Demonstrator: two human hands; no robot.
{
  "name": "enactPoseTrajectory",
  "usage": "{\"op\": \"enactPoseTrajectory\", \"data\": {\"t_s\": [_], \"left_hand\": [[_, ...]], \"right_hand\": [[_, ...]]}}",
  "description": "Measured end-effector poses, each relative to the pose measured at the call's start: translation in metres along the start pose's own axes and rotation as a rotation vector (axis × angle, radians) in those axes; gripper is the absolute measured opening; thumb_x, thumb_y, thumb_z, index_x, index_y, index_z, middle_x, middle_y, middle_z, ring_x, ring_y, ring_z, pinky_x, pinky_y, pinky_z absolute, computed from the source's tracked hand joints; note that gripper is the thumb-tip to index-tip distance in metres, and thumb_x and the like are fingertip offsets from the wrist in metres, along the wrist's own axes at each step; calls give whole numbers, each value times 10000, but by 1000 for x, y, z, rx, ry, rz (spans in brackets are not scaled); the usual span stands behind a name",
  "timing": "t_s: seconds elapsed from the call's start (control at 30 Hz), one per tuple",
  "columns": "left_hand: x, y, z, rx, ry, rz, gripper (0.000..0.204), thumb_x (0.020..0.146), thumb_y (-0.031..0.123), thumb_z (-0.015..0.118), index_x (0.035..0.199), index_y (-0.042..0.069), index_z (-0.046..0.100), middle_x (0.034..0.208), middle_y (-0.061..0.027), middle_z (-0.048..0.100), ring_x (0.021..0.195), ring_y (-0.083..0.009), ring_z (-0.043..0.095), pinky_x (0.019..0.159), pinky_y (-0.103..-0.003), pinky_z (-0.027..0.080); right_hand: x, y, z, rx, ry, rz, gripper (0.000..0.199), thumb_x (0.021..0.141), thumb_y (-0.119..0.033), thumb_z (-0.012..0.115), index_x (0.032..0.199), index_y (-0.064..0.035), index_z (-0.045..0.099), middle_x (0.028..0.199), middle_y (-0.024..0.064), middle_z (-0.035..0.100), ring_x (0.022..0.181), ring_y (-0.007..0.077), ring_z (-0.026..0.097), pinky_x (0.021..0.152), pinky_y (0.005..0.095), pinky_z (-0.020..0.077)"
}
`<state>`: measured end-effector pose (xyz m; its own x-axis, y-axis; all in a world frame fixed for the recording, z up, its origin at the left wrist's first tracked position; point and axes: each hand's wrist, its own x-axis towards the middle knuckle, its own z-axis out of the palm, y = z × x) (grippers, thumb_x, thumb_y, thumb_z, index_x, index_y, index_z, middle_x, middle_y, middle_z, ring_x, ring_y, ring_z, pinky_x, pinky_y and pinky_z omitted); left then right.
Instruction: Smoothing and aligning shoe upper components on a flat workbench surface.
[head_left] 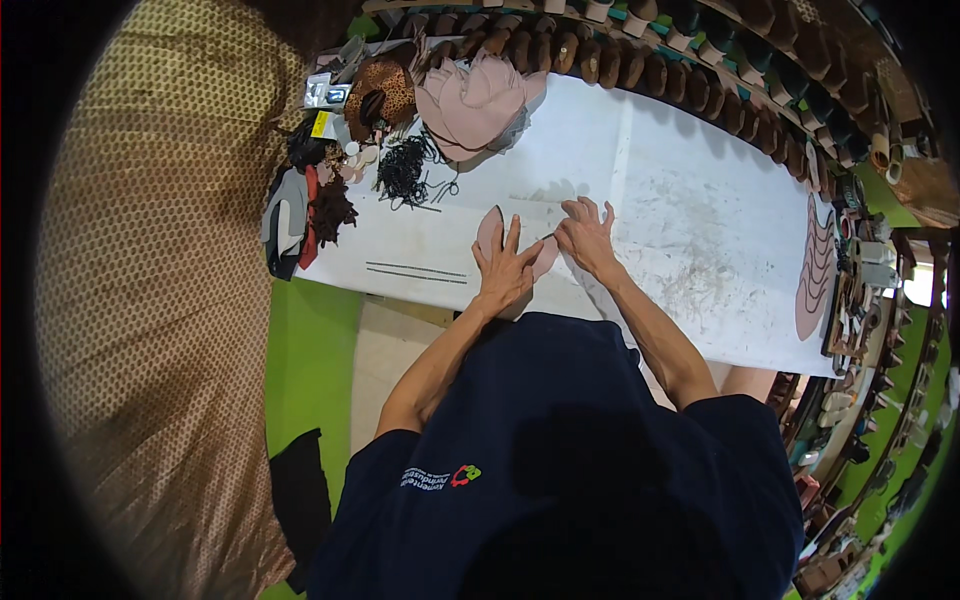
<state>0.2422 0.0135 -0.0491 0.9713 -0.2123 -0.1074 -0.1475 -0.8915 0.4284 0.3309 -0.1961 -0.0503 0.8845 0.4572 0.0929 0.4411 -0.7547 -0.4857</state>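
Note:
A flat pink sole-shaped piece (490, 233) lies on the white worktable (700, 200). My left hand (505, 268) presses flat on it with fingers spread, covering its middle. My right hand (587, 235) rests just to the right, fingers spread and touching the piece's right edge and the tabletop. Neither hand grips anything.
A stack of pink cut pieces (478, 100), black straps (405, 170) and dark fabric scraps (300, 215) sit at the table's far left. Pink sole shapes (815, 265) line the right end. Rows of brown shoe lasts (640, 65) stand behind. A patterned curtain (160, 300) hangs left.

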Motion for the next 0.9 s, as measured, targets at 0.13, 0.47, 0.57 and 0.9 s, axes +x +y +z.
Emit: {"op": "enactPoseTrajectory", "data": {"t_s": [0.13,0.47,0.57,0.9], "left_hand": [[4,5,-2,-2,57,27,587,898,215,590,1473,326,625,1773,-172,146,1569,-474,172,1072,-834,152],[9,9,-3,97,19,25,620,913,239,612,1521,355,572,1769,-159,176,1563,-484,211,1094,-830,155],[12,11,-5,115,8,34,628,911,228,620,1525,351,567,1769,-155,175,1568,-475,206,1095,-831,158],[7,13,-10,77,10,14,645,886,196,651,1515,317,572,1765,-153,168,1578,-469,184,1127,-840,136]], "right_hand": [[0,0,1,-1,-10,24,236,935,-269,655,888,-74,781,1420,86,609,1450,355,438,1187,732,157],[3,-9,4,-37,11,80,231,914,-253,666,855,-71,796,1424,84,614,1469,365,408,1196,725,140],[5,-15,3,-79,20,125,223,882,-250,688,817,-68,800,1428,88,617,1466,383,406,1199,725,137],[17,-19,-11,-40,-62,385,162,800,-261,773,795,-109,827,1408,65,627,1431,334,417,1194,703,177]]}}
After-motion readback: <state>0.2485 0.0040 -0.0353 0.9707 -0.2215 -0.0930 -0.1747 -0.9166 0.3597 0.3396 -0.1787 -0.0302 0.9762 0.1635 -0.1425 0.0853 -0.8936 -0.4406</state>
